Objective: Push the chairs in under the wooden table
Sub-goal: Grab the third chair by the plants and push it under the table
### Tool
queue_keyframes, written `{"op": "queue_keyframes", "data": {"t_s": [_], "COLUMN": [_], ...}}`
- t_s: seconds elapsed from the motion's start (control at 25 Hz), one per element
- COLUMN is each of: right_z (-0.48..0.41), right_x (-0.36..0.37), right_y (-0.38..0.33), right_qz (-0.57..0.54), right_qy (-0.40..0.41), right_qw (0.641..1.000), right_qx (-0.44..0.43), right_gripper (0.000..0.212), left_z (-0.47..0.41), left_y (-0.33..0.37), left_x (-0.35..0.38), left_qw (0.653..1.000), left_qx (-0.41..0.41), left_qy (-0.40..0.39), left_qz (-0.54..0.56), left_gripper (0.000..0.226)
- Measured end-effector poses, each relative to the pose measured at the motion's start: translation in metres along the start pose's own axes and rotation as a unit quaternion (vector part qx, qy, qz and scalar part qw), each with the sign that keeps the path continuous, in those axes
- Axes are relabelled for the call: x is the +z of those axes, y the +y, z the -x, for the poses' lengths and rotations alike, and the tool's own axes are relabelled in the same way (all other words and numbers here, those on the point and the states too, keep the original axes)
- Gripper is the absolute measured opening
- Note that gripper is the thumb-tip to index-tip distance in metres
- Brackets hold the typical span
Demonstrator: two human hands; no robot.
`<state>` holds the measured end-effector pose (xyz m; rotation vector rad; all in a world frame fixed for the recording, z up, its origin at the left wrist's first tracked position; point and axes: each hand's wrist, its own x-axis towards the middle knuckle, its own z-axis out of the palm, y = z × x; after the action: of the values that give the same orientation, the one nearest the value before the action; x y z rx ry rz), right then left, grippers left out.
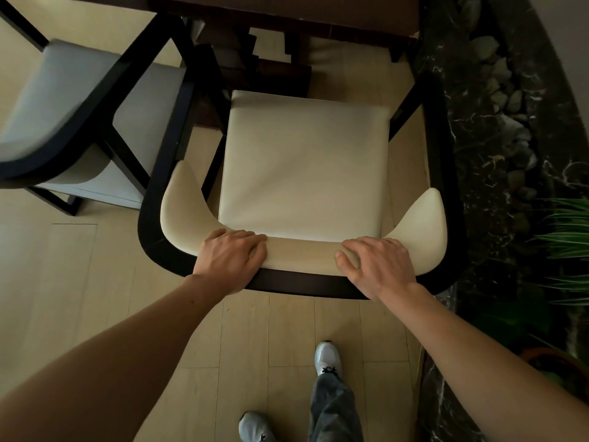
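Single head view, looking steeply down from close above onto chair (302,167), floor (63,282) and desk (287,11) edge.

Ahead: the cream chair (302,167) faces the wooden table (287,11); its seat front sits short of the table edge, bare floor between.
Left: the grey chair (73,122) stands just beside, frames nearly touching.
Right: dark stone border (497,154) with pebbles close alongside.
Behind: open floor (111,298).

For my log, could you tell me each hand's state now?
Left hand: closed on the chair backrest.
Right hand: closed on the same backrest.
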<state>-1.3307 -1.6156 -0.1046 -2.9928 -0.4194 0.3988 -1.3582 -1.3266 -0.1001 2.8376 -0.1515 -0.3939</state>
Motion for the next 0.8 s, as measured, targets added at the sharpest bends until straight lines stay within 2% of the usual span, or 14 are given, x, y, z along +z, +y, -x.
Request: {"op": "queue_keyframes", "data": {"t_s": [0.8], "right_z": [-0.096], "right_x": [-0.012], "right_y": [-0.041], "right_qz": [0.0], "right_qy": [0.041], "right_qw": [0.999], "right_qx": [-0.013], "right_gripper": [0.06], "left_z": [-0.071], "left_y": [-0.066], "left_x": [-0.04], "left_qw": [1.0], "left_qx": [-0.004], "left_qy": [0.013], "left_qz": [-0.011], "left_gripper": [0.049]}}
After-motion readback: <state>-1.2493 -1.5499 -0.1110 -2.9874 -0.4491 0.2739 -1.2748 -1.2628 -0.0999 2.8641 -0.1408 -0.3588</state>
